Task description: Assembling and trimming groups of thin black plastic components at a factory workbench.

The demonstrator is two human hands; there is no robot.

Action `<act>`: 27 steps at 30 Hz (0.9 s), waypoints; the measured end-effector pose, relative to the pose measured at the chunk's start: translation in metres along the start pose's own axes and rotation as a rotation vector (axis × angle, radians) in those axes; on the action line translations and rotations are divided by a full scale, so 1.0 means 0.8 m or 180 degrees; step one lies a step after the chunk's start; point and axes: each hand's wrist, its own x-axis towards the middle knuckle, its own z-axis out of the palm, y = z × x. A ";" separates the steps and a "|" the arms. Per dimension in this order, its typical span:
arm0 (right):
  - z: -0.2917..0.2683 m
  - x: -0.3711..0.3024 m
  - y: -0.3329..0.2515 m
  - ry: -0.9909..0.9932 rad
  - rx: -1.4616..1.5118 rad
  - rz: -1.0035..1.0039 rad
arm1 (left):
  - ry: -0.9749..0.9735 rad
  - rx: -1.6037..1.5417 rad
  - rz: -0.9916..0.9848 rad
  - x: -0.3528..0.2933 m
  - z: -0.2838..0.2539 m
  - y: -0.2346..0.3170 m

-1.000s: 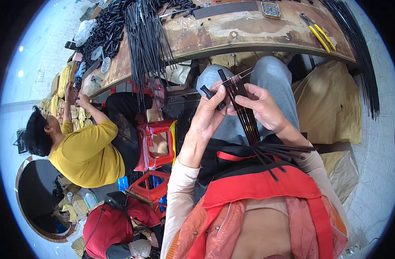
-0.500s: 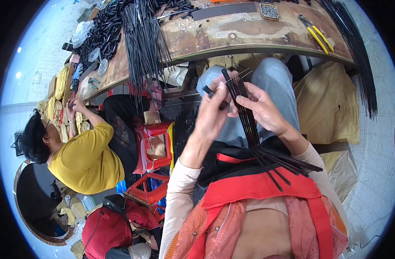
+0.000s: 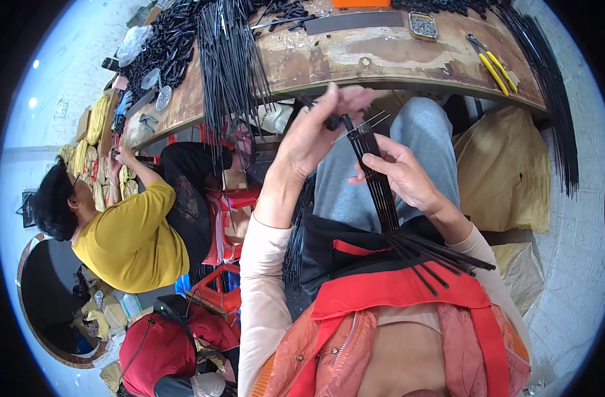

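Note:
My right hand (image 3: 405,169) is closed around the upper part of a folded umbrella frame (image 3: 380,192), a bundle of thin black ribs. Its lower ends fan out over my red-trimmed apron. At its top end, thin metal wires (image 3: 375,123) stick out crosswise beside a black tip. Just up and left of that end is my left hand (image 3: 309,135), partly smeared by motion. A short black tubular part (image 3: 332,123) lies in its curled fingers, partly hidden by them. My left hand looks apart from the frame.
The wooden workbench (image 3: 355,63) crosses ahead, with yellow-handled pliers (image 3: 494,69), a tray of small metal pieces (image 3: 422,26) and long black rods (image 3: 230,66) overhanging its edge. A tan sack (image 3: 501,165) stands at right. A co-worker in yellow (image 3: 127,238) sits at left.
My left hand has moved up and away from the frame's top end, with the black tubular part still in it. My right hand keeps its hold. The view has shifted slightly.

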 end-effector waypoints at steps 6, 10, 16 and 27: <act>0.001 0.005 0.001 -0.0082 -0.0118 0.0130 | 0.0109 0.1064 -0.0124 0.002 0.002 0.017; 0.005 0.005 -0.003 0.0007 -0.0103 0.0101 | 0.0033 0.0325 -0.0188 -0.008 0.004 0.000; 0.007 0.006 -0.004 0.0046 -0.0155 0.0085 | 0.0920 -0.0062 0.0334 -0.018 -0.020 -0.031; 0.014 0.004 -0.003 0.0161 -0.0071 0.0086 | 0.1104 0.0145 0.0487 -0.024 -0.014 -0.031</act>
